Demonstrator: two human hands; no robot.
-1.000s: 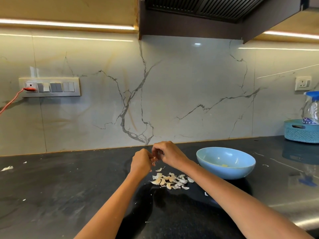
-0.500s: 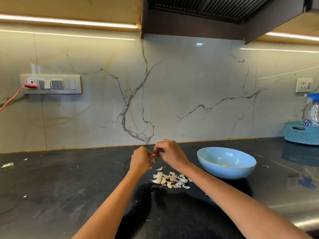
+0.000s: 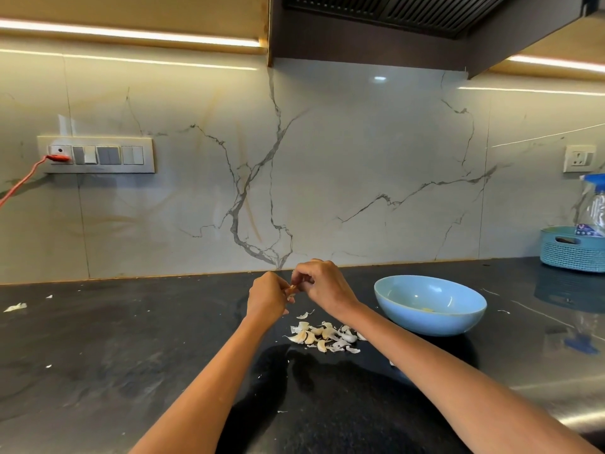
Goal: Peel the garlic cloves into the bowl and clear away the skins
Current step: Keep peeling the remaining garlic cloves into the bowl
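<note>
Head view, peeling in progress. At frame centre we held one garlic clove (image 3: pixel 292 287) between the left hand (image 3: pixel 266 298) and the right hand (image 3: pixel 322 283), each with its fingers curled and pinching an end of it, above the dark counter (image 3: pixel 98 355). Against the views half a second and a second before, both hands kept the same close pairing and sat only slightly higher in the frame, while the pile below looked unaltered; we judged the skin was not yet off this clove and no clove had gone to the bowl in that interval. The pile of cloves and skins (image 3: pixel 322 335) lay just below the hands, near the blue bowl (image 3: pixel 429 322) at centre right. Inside the bowl we could make out only a small pale yellow piece, probably a peeled clove. At the right edge a teal basket (image 3: pixel 569 253) held a plastic bottle (image 3: pixel 594 208)
</note>
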